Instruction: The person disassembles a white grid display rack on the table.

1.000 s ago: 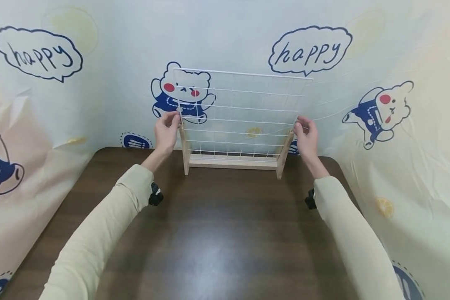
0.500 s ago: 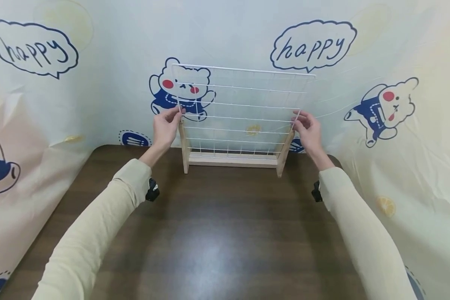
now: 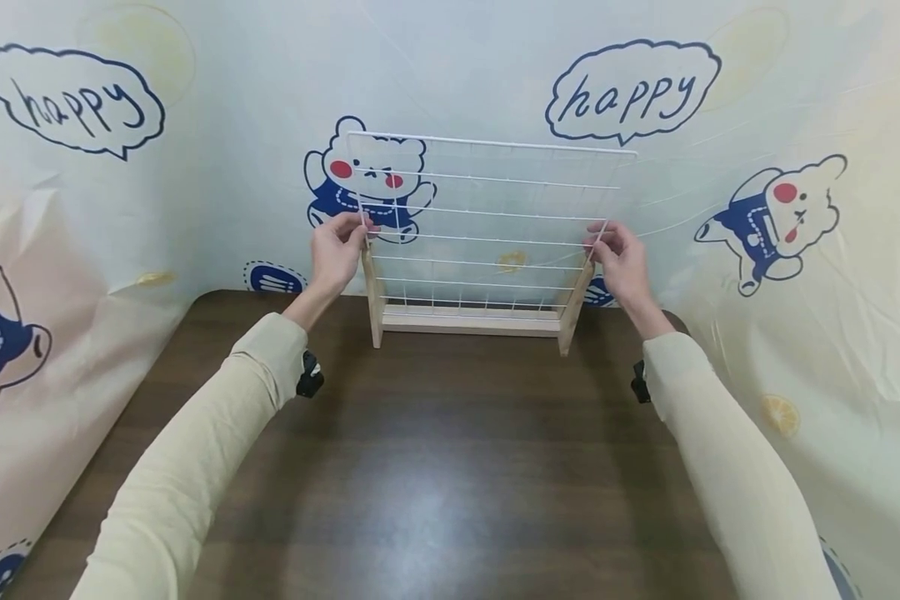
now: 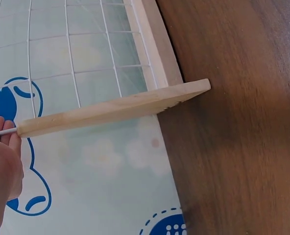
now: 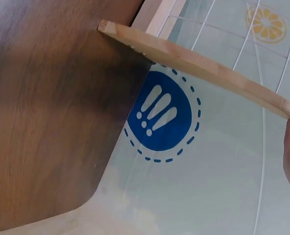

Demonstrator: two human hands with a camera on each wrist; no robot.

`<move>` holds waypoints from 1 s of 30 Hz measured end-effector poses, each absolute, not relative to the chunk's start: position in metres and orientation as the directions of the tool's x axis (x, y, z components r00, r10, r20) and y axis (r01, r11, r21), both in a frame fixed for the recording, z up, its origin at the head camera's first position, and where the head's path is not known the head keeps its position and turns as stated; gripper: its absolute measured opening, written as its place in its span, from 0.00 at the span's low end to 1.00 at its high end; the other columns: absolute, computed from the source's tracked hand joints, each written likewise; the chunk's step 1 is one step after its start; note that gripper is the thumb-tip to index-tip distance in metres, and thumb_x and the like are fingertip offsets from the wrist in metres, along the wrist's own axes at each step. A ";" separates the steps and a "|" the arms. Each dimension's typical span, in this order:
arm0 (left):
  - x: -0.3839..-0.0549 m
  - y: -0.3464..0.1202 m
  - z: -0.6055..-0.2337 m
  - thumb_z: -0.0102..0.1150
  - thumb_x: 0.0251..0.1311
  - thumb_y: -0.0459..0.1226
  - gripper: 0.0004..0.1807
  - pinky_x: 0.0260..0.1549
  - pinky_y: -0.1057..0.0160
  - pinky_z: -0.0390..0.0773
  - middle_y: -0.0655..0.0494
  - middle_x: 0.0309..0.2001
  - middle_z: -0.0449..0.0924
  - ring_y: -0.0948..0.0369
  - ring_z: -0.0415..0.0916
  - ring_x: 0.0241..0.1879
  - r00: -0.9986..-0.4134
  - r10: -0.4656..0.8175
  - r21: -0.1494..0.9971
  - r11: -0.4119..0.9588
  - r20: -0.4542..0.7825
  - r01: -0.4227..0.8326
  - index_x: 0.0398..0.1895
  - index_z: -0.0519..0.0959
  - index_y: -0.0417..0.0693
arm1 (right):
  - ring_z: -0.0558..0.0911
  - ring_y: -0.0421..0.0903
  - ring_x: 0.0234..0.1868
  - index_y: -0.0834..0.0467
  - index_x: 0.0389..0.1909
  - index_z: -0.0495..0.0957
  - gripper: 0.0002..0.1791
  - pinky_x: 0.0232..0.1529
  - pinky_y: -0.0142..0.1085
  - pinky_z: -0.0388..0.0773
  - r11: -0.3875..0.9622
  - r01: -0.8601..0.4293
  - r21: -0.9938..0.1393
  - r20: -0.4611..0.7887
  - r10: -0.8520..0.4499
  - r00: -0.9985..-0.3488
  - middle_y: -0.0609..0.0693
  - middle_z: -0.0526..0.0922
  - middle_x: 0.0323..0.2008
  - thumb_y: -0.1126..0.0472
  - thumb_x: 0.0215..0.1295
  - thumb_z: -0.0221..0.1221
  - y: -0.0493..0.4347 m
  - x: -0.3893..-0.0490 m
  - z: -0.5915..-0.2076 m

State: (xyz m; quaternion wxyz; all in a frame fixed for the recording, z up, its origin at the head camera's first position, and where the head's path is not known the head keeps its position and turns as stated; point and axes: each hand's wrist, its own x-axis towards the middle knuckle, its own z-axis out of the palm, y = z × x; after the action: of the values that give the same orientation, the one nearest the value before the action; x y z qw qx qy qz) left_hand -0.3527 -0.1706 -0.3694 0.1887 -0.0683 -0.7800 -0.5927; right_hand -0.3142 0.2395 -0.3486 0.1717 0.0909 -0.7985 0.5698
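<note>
A white wire grid panel (image 3: 487, 143) stands in a pale wooden stand (image 3: 468, 322) at the far side of the table. The panel's lower part sits between the stand's two side pieces, and it leans slightly back. My left hand (image 3: 333, 258) pinches the panel's left edge wire just above the left wooden side piece (image 4: 110, 110). On the opposite edge, my right hand (image 3: 624, 265) pinches the wire just above the right wooden side piece (image 5: 199, 63). Only part of each hand shows in its wrist view, at the frame's edge.
The dark brown wooden table (image 3: 420, 450) stretches in front of the stand. Close behind it and along both sides hangs a pale printed cloth (image 3: 480, 67) with cartoon bears and "happy" bubbles. Dark cameras sit at both wrists.
The head view has shifted slightly. My right hand has risen a little along the edge wire, its fingers now reaching past the wire. The left hand and the stand stay nearly in place.
</note>
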 end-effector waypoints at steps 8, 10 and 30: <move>-0.349 -0.170 -0.366 0.49 0.70 0.30 0.11 0.45 0.57 0.80 0.39 0.46 0.82 0.49 0.81 0.45 -0.944 -0.078 0.920 0.261 0.322 0.292 0.49 0.77 0.31 | 0.80 0.47 0.38 0.74 0.51 0.71 0.11 0.45 0.38 0.80 0.306 -0.343 -0.888 0.385 0.087 -0.919 0.72 0.77 0.43 0.76 0.70 0.47 0.237 -0.314 -0.351; -0.347 -0.169 -0.363 0.48 0.70 0.30 0.11 0.47 0.56 0.80 0.38 0.47 0.81 0.48 0.80 0.46 -0.949 -0.071 0.927 0.249 0.307 0.282 0.49 0.77 0.30 | 0.80 0.52 0.37 0.75 0.50 0.71 0.11 0.41 0.37 0.79 0.299 -0.358 -0.884 0.403 0.105 -0.909 0.73 0.77 0.42 0.76 0.70 0.47 0.236 -0.314 -0.353; -0.347 -0.167 -0.357 0.44 0.71 0.27 0.09 0.42 0.58 0.81 0.35 0.46 0.78 0.47 0.79 0.45 -0.938 -0.028 0.906 0.272 0.346 0.326 0.47 0.73 0.31 | 0.75 0.66 0.41 0.74 0.55 0.68 0.14 0.40 0.43 0.74 0.315 -0.444 -0.839 0.503 0.136 -0.853 0.75 0.75 0.41 0.75 0.72 0.44 0.228 -0.317 -0.365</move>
State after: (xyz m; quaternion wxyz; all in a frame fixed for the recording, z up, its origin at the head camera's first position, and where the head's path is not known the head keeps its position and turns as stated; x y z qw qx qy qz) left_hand -0.3468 -0.1665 -0.3573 0.1487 -0.0950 -0.7834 -0.5959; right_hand -0.3165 0.2285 -0.3646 0.2517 0.1000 -0.7708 0.5766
